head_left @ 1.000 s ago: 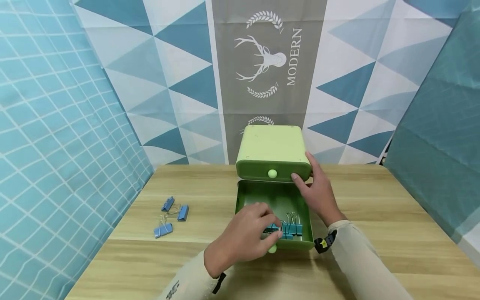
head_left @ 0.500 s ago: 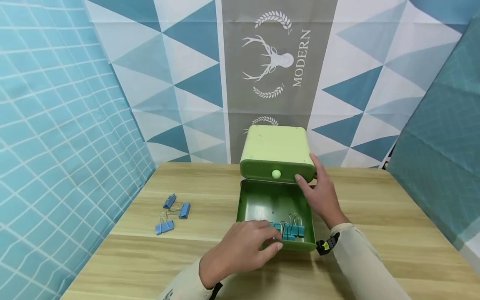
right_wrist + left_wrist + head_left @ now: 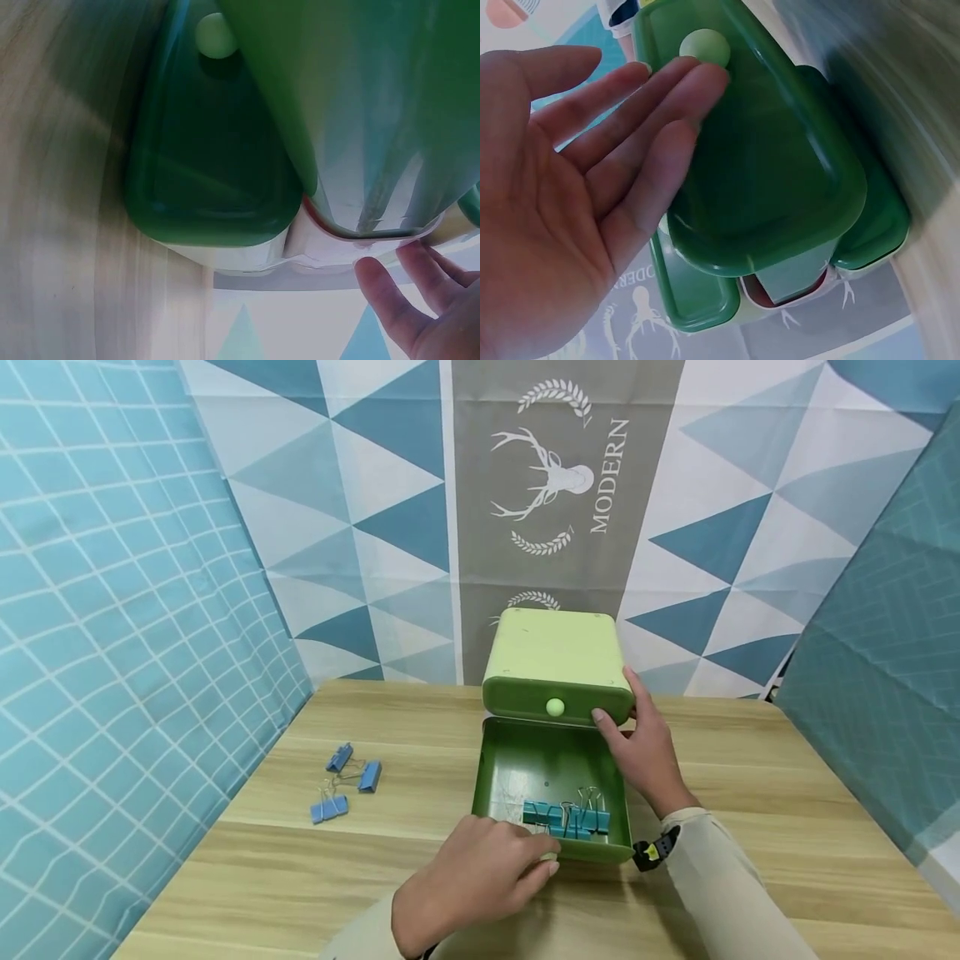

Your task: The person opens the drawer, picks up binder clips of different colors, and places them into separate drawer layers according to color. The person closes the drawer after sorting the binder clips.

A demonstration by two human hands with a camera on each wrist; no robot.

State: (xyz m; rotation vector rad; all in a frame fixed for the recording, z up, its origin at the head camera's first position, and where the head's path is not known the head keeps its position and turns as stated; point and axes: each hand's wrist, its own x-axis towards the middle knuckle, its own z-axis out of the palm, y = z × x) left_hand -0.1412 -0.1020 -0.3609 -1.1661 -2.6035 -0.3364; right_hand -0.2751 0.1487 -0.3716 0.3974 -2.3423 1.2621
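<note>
A small light-green drawer cabinet stands against the back cloth, its dark-green middle drawer pulled out. Several teal binder clips lie near the drawer's front, wire handles up. My left hand is at the drawer front; in the left wrist view its loosely extended fingers reach the round pale-green knob, thumb apart from it. My right hand rests on the cabinet's right front corner, thumb on the top drawer's front. Its fingers lie along the side wall in the right wrist view.
Three blue binder clips lie together on the wooden table to the left. A patterned cloth hangs behind the cabinet. Blue-green cloths stand at both sides. Below the pulled-out drawer sits a lower drawer front with its own knob.
My left hand has drawn back from over the clips to the drawer's front edge, uncovering more clips in the drawer. The right hand stays on the cabinet corner. The head view has shifted slightly.
</note>
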